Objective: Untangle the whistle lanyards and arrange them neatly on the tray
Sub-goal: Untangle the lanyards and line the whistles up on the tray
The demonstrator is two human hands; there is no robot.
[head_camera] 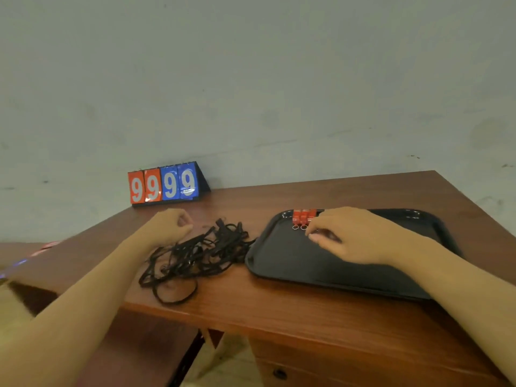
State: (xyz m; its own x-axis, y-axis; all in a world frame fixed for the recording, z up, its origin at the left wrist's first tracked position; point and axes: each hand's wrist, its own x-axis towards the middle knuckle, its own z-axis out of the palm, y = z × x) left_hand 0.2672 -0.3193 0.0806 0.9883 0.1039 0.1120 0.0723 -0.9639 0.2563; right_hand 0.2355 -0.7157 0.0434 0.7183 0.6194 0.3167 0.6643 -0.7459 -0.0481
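Brown tabletop [321,303], grey wall behind. Your right hand [354,236] pinches a whistle beside the red whistles [303,216] lined on the black tray [279,263]. Left hand [170,226] loosely curled, empty; lanyards [195,255] remain tangled off-tray.

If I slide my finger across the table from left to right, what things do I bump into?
Left hand → tangled black lanyards → red whistles → right hand → far right rim of the black tray.

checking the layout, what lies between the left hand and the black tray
In the head view, the tangled pile of black lanyards lies on the table between the left hand and the tray.
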